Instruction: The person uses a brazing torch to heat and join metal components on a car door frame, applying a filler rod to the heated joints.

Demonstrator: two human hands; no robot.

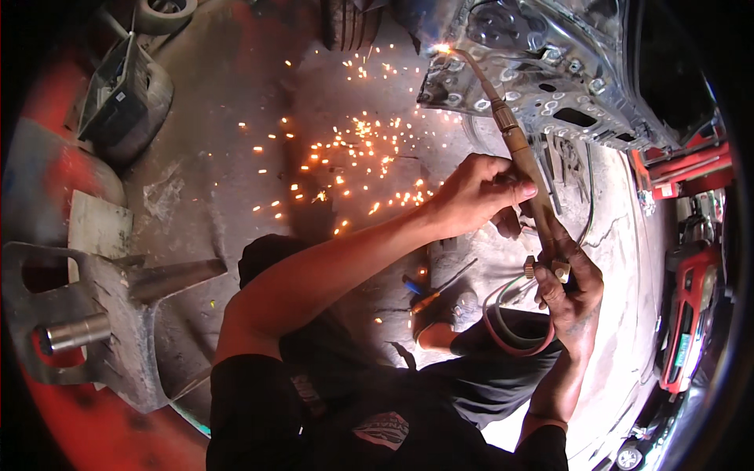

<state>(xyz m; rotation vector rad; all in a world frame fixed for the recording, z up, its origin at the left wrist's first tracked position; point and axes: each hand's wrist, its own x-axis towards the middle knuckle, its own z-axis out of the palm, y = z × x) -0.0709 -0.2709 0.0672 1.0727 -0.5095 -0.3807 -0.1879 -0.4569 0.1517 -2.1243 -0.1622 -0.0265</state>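
Both hands were clamped on the stiff, hot-tipped torch [514,141], the right hand [569,294] low at its valve end, the left hand [475,192] steadying mid-shaft, its flame far beyond them against the door panel [550,71], best gripped well behind the tip.

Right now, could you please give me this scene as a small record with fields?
Setting: workshop with a concrete floor
Left hand: closed around the upper part of the torch handle
Right hand: grips the lower end of the handle by the brass valve knob
Tool: gas torch, its tip at a bright flame
Workpiece: grey car door panel, perforated, upper right
Sparks: orange, scattered over the floor
Hoses: loop below the right hand
Nearby: metal stand at left, tyre upper left
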